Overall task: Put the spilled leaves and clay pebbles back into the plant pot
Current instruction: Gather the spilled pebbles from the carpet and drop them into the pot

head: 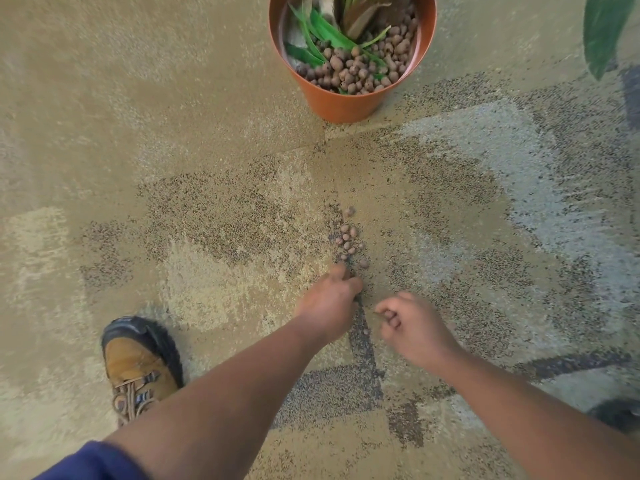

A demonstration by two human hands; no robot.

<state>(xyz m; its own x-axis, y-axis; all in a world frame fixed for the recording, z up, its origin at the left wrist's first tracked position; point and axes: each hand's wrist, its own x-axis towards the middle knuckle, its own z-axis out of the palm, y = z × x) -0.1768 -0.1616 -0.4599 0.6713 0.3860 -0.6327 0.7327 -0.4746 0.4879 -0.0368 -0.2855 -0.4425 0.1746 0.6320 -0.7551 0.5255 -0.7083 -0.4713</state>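
Note:
An orange plant pot [341, 105] stands on the carpet at the top centre, holding brown clay pebbles [356, 69] and green leaves [323, 31]. A small trail of spilled clay pebbles [348, 239] lies on the carpet below the pot. My left hand [329, 303] reaches down to the near end of that trail, fingers curled on the floor; whether it holds pebbles is hidden. My right hand [414, 327] hovers just right of it, fingers curled in loosely, with one stray pebble [365, 331] lying between the hands.
The floor is patterned tan, grey and dark carpet [173, 133]. My left foot in a tan and black laced shoe [138, 365] rests at lower left. A large green leaf [604, 32] hangs in at the top right corner. A dark shape [620, 414] sits at the right edge.

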